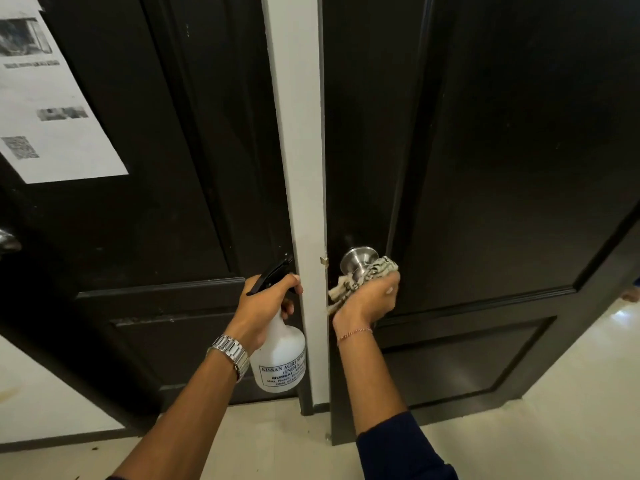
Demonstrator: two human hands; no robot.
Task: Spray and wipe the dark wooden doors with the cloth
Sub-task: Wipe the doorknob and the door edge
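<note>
Two dark wooden doors stand side by side, the left door [145, 202] and the right door [502, 168], split by a white frame post [298, 150]. My left hand [263, 306] grips the neck of a white spray bottle [280, 358] with a black trigger head, held in front of the post. My right hand [370, 299] holds a striped cloth [363, 275] bunched against the steel round knob [356, 259] of the right door.
A printed paper sheet [52, 116] is stuck on the left door's upper panel. Another knob [7, 240] shows at the far left edge. Pale tiled floor [571, 393] lies below, and the right door stands slightly ajar.
</note>
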